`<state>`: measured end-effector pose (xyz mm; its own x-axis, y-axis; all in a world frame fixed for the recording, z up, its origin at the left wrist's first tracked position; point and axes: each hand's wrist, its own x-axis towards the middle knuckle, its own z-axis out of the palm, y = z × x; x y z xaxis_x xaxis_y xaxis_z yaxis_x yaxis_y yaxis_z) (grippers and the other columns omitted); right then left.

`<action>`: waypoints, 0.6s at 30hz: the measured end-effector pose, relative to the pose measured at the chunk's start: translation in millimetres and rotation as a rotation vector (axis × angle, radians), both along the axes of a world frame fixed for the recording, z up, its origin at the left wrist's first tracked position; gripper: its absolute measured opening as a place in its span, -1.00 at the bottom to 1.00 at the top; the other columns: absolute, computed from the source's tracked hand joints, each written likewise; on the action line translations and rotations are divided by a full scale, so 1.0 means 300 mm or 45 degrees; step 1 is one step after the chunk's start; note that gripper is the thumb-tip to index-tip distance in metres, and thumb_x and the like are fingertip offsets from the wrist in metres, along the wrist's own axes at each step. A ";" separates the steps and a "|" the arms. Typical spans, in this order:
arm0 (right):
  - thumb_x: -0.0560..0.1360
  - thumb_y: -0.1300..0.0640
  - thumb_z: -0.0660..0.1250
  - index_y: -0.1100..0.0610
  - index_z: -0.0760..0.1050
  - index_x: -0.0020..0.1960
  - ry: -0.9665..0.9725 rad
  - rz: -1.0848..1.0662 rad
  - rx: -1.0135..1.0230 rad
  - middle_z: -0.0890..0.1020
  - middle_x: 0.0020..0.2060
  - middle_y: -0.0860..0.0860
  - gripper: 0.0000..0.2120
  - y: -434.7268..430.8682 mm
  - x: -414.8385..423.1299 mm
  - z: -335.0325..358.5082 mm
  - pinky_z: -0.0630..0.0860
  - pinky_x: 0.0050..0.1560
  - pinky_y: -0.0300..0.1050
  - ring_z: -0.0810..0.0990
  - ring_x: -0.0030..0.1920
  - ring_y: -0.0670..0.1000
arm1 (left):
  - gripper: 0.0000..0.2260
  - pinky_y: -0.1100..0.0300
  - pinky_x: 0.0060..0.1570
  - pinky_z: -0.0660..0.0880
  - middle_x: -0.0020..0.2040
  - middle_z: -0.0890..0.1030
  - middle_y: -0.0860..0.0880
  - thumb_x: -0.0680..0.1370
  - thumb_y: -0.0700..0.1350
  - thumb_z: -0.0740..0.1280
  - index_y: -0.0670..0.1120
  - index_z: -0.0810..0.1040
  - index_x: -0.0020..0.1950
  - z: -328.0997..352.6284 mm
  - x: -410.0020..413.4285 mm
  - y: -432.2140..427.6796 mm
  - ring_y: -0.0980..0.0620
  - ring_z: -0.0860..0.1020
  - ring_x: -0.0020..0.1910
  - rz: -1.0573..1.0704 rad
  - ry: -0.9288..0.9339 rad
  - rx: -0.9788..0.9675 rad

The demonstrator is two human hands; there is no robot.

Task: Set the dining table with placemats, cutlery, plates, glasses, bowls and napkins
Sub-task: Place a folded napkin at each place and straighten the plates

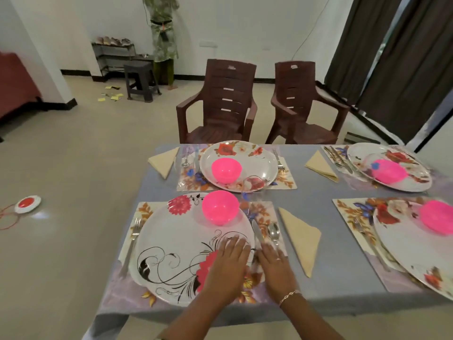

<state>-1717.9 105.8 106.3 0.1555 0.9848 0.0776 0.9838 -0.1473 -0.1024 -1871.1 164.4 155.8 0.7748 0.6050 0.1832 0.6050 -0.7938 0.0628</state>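
On the plate (171, 241) left hand (228, 262) lies flat, right hand (275, 265) beside

I read the near bowl (220, 207) as glossy pink plastic, and the plate (176, 244) under it as smooth and shiny. The fork (132, 241) and spoon (273, 232) gleam like polished metal. The beige napkin (300, 239) looks matt. The grey tablecloth (343, 278) is matt cloth, and the chairs (228, 94) are brown moulded plastic.
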 end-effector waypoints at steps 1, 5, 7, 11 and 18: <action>-0.15 -0.04 0.66 0.11 0.65 0.01 0.009 -0.032 0.003 0.68 0.00 0.05 -0.26 -0.006 0.009 0.002 0.59 -0.05 0.02 0.67 0.00 0.06 | -0.43 -0.03 0.09 0.54 0.07 0.67 -0.03 0.08 0.08 0.61 -0.04 0.67 0.05 -0.001 0.022 -0.006 -0.03 0.62 0.10 -0.046 0.040 -0.006; -0.05 0.10 0.66 0.14 0.64 -0.01 0.037 -0.144 0.125 0.70 -0.06 0.05 -0.39 -0.026 0.103 0.002 0.61 -0.11 -0.07 0.69 -0.07 0.04 | -0.47 0.03 0.12 0.51 0.05 0.67 0.01 0.09 0.22 0.56 0.04 0.69 -0.01 -0.022 0.105 -0.019 0.01 0.63 0.09 -0.181 0.173 0.033; -0.05 0.05 0.65 0.12 0.65 -0.02 0.002 -0.058 0.130 0.70 -0.07 0.00 -0.39 -0.040 0.136 -0.003 0.60 -0.12 -0.14 0.69 -0.07 -0.03 | -0.45 0.03 0.14 0.50 0.05 0.67 0.01 0.11 0.29 0.52 0.05 0.69 0.00 -0.035 0.145 -0.021 0.00 0.62 0.10 -0.223 0.244 0.045; -0.04 0.01 0.63 0.10 0.66 -0.02 0.021 0.101 0.142 0.70 -0.06 -0.04 -0.40 -0.043 0.168 0.003 0.58 -0.11 -0.20 0.68 -0.06 -0.10 | -0.45 0.02 0.14 0.50 0.04 0.68 0.03 0.27 0.40 0.25 0.06 0.68 0.02 -0.052 0.184 -0.013 -0.02 0.63 0.09 -0.302 0.412 0.060; -0.12 0.08 0.67 0.08 0.67 -0.02 0.010 0.120 0.153 0.70 -0.05 -0.06 -0.35 -0.038 0.186 -0.008 0.56 -0.09 -0.28 0.68 -0.07 -0.12 | -0.41 -0.14 0.26 0.32 0.18 0.61 0.00 0.40 0.31 -0.03 0.07 0.59 0.18 -0.057 0.145 0.021 -0.08 0.54 0.23 -0.388 0.515 -0.098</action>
<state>-1662.2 94.3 104.0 0.0637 0.9788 0.1946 0.9918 -0.0404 -0.1213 -1827.7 170.5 138.8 0.9179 0.3405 -0.2037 0.3347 -0.9402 -0.0635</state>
